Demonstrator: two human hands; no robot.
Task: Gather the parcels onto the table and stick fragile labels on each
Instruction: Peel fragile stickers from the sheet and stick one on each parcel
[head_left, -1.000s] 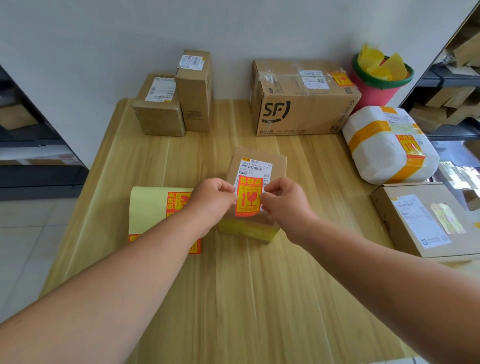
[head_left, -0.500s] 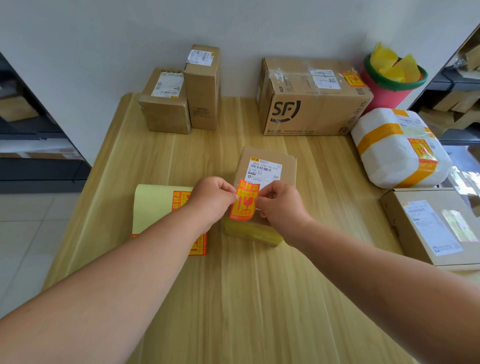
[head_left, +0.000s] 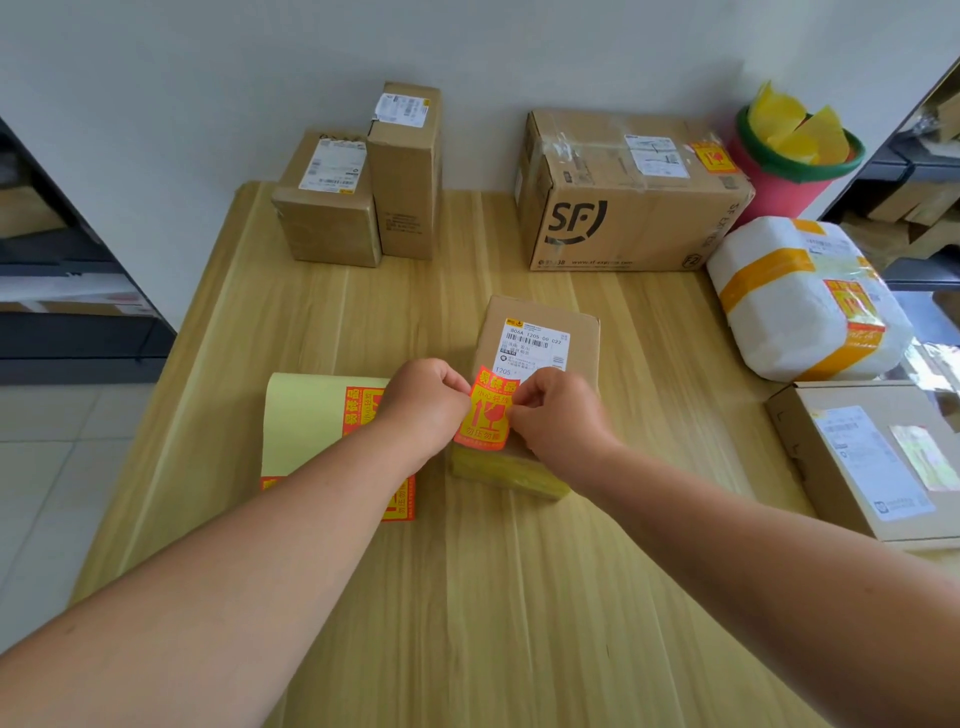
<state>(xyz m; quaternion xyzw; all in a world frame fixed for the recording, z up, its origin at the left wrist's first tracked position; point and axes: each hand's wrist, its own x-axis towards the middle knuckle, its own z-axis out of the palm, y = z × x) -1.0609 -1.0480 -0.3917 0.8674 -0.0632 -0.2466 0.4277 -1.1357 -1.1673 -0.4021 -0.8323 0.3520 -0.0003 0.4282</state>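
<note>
Pale wood forms the worktop (head_left: 493, 597); its near half is bare, which leaves free room around both forearms. At the back edge, against the wall, stands the SF box (head_left: 623, 208), the largest parcel, with a fragile sticker on its top. The white parcel (head_left: 800, 306) lies at the right edge and also carries such a sticker. Nearer to the person, the flat box (head_left: 872, 457) lies at the same edge. In the back left corner the low box (head_left: 327, 208) and the tall box (head_left: 408, 182) stand touching each other. An open lane runs between this pair and the SF box.

The middle box (head_left: 540, 312) lies in the centre, well apart from the other parcels. Just left of it lies the sheet (head_left: 306, 415) of labels, partly under the left forearm. The label (head_left: 487, 410) is over the near end of the middle box. The left hand (head_left: 423, 400) pinches its left edge and the right hand (head_left: 558, 415) pinches its right edge. Whether it already touches the cardboard, I cannot tell.
</note>
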